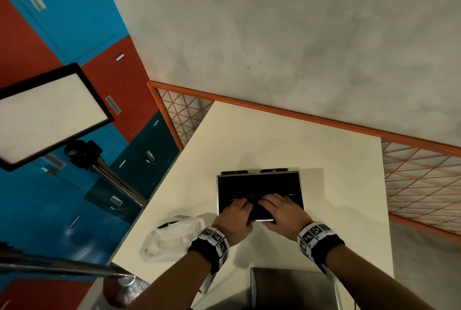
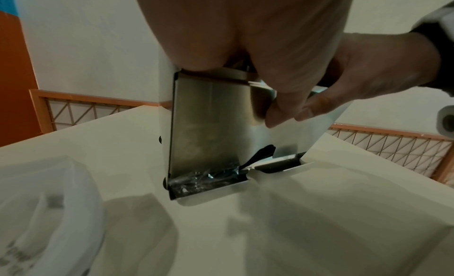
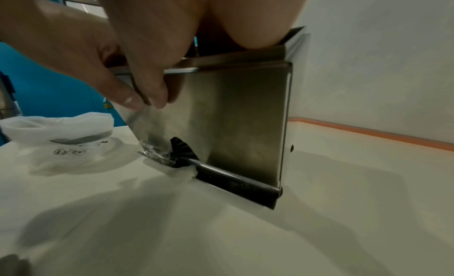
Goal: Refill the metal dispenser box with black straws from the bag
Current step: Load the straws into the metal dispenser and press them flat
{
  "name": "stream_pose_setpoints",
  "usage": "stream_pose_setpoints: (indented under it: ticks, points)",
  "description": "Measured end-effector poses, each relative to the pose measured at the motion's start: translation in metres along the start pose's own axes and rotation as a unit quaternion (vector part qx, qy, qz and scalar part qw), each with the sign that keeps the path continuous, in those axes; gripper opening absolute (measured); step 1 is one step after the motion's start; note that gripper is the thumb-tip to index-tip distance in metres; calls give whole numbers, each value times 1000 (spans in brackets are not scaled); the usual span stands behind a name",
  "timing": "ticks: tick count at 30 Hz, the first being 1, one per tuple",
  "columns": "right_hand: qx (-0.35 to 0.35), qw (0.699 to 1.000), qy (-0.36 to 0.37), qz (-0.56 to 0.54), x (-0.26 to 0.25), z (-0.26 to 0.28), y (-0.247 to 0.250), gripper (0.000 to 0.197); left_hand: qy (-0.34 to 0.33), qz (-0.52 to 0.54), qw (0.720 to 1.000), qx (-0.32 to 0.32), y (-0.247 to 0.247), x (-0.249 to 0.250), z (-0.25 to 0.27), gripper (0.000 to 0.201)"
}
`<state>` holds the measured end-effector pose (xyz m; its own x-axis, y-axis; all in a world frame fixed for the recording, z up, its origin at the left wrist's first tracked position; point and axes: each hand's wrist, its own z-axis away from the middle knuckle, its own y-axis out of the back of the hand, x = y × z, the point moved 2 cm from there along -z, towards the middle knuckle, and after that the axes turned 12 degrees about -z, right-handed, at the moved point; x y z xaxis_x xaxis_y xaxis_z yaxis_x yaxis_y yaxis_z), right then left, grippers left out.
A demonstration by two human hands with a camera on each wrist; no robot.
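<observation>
The metal dispenser box stands open-topped on the cream table, with black straws lying inside. My left hand and right hand reach over its near rim side by side, fingers lying fairly straight on the straws. Both thumbs hang down the outer front wall, close together, in the left wrist view and the right wrist view. At the box's foot, wrapped straws fill the dispensing tray, and black straws show through the notch. The white plastic bag lies crumpled left of my left wrist.
A metal lid or panel sits at the table's near edge below my right arm. An orange mesh railing runs behind and right of the table. A light panel on a tripod stands off the left edge.
</observation>
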<state>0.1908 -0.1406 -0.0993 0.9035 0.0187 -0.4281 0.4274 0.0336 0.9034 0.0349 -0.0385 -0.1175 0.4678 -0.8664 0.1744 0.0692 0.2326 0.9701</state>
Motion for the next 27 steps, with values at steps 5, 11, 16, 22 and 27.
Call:
stream_pose_setpoints:
  ticks: [5,11,16,22,27]
  points:
    - [37,999,20,5,-6,1,3,41,15,-1,1000,4,1,0,-3,49]
    - [-82,995,-48,21,-11,-6,-4,47,8,16,1000,17,4,-2,-6,56]
    - [-90,992,-88,28,-6,-8,-5,47,-13,46,997,62,5,-5,-4,54]
    - [-67,990,-124,-29,2,-8,-3,45,-44,94,986,131,8,-5,4,47]
    - [-48,990,-122,-51,4,-6,-1,42,-63,96,978,175,12,-2,8,31]
